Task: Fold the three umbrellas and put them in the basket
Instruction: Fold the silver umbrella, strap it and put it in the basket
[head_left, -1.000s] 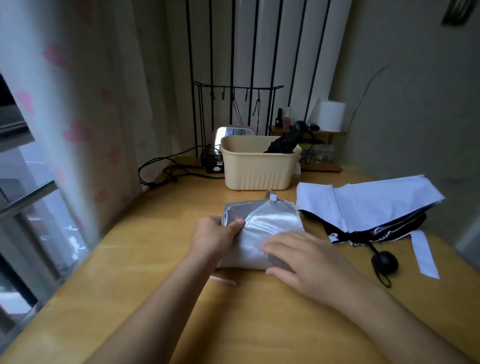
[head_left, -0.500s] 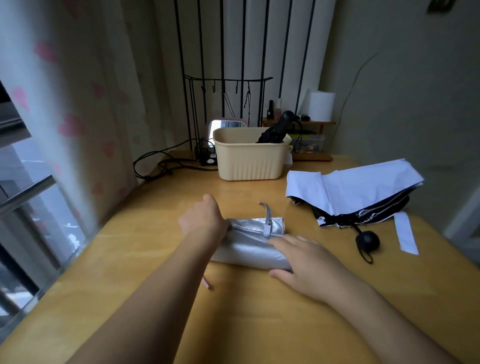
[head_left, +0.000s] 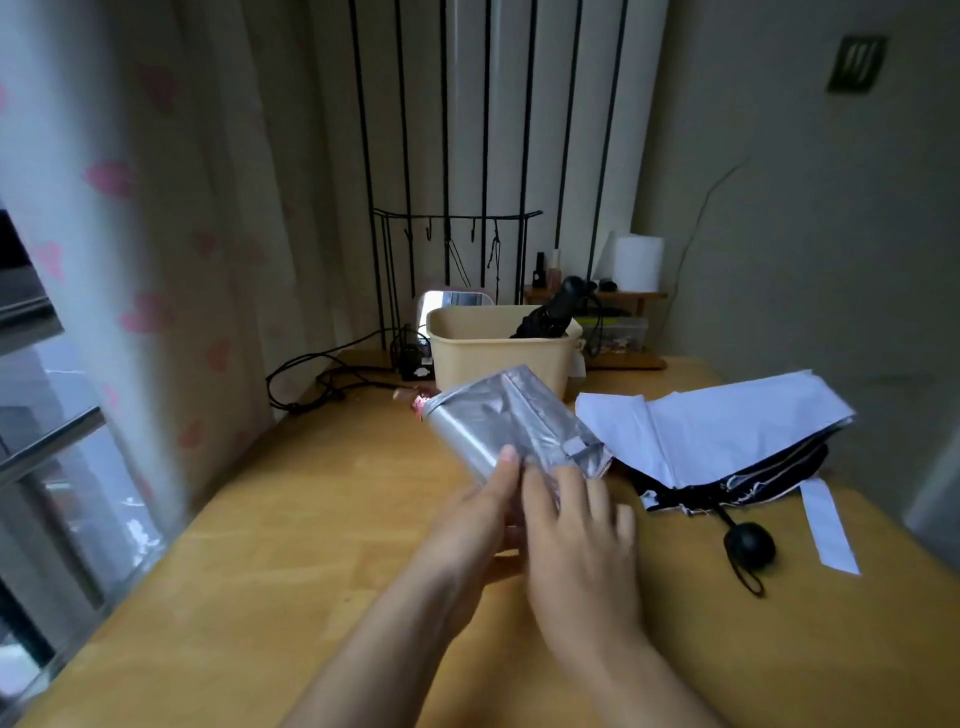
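So the silver umbrella (head_left: 498, 426) is rolled into a fat bundle and looks lifted off the table (head_left: 311, 545), held in both hands out in front. Its long axis runs from the hands up and away to the left, with the far end pointing roughly at the front wall of the basket (head_left: 493, 358). The left hand (head_left: 467, 525) grips it from underneath with the thumb on top, and the right hand (head_left: 576, 540) has its fingers curved over the near end, right by the loose strap (head_left: 571, 447). I'd guess that strap gets wrapped next, and the right hand's closer. A black umbrella (head_left: 545, 317) sits in the basket, and the white umbrella (head_left: 727, 441) lies unfolded off to the right.
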